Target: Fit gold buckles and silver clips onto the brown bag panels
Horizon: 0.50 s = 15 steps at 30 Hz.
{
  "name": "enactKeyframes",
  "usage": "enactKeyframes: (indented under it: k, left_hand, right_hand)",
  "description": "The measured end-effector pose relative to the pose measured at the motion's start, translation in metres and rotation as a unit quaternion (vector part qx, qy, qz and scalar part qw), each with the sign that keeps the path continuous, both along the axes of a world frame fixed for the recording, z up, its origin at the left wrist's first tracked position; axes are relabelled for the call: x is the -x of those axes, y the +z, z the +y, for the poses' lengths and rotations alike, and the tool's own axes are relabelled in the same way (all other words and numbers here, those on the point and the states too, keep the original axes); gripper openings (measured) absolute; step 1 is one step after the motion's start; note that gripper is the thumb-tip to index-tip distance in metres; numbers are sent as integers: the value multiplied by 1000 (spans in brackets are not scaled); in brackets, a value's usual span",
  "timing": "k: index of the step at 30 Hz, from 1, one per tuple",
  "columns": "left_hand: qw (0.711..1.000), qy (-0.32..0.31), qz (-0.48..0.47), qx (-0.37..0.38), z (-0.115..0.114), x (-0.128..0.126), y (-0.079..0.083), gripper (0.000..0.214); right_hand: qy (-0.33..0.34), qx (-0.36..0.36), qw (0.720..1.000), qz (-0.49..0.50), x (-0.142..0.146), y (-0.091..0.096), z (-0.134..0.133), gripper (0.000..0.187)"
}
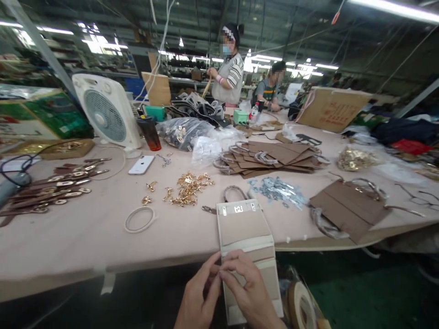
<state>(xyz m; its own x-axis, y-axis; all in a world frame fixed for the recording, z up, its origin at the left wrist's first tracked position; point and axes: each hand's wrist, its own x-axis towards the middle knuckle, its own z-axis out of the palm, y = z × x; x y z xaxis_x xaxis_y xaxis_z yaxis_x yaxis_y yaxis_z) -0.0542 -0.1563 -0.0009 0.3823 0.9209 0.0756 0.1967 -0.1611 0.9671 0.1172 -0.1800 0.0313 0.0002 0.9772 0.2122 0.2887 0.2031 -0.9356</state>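
Observation:
A beige, brown-panelled bag piece [245, 228] hangs over the near edge of the worktable [85, 237], its metal fittings at the far end. My left hand [199, 297] and my right hand [247, 285] meet at the piece's left edge near its cream band. Both have fingertips pinched together on that edge, the right hand lying across the panel. A heap of gold metal fittings [188, 186] lies just beyond, with silver fittings [277, 189] to its right.
A white ring [140, 219], a white phone [141, 165], a box fan [106, 112], a dark tumbler [150, 133], brown straps [58, 187] and stacks of brown bag panels [274, 157] [350, 208] cover the table. A tape roll [302, 304] sits below right. Two people work at the far end.

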Motion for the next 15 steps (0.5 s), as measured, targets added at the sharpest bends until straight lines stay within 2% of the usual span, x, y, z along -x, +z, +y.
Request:
enactKeyframes:
  k: [4,10,15]
  left_hand:
    - [1000,5,-8,15,1,-1,10,42]
    - [999,15,-11,35,0,-3,15,41]
    - [996,22,-33,74,3,-11,25,43]
  right_hand:
    - [-16,7,1000,23,1,2,-1,13]
    - [-30,16,998,59,1,4,-3,14]
    - [-43,86,986,140,-8,-1,-1,18]
